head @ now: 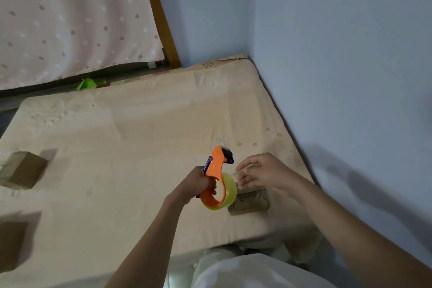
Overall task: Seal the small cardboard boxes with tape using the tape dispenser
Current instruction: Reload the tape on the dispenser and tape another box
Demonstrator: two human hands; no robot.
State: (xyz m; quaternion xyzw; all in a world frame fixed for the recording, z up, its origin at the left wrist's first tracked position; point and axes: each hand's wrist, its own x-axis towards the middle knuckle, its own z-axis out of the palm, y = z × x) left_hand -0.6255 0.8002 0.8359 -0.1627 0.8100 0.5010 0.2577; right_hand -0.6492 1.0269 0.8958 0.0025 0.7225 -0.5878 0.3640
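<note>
Just below the middle of the frame, the left hand point(198, 184) is wrapped tight around the handle of the orange tape dispenser point(216, 177). Its long axis runs up the frame, the dark blue cutter head pointing up and slightly right, the yellowish clear tape roll point(228, 192) at its lower end. The right hand point(261, 170) hovers beside it, fingers loosely spread, over a small cardboard box point(251, 201) with dark, unreadable printing, lying on the beige mattress point(140, 135). Two more cardboard boxes point(22, 169) sit at the left edge.

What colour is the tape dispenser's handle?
Orange, on the plastic tape dispenser gripped by the left hand; seen in the head view.
</note>
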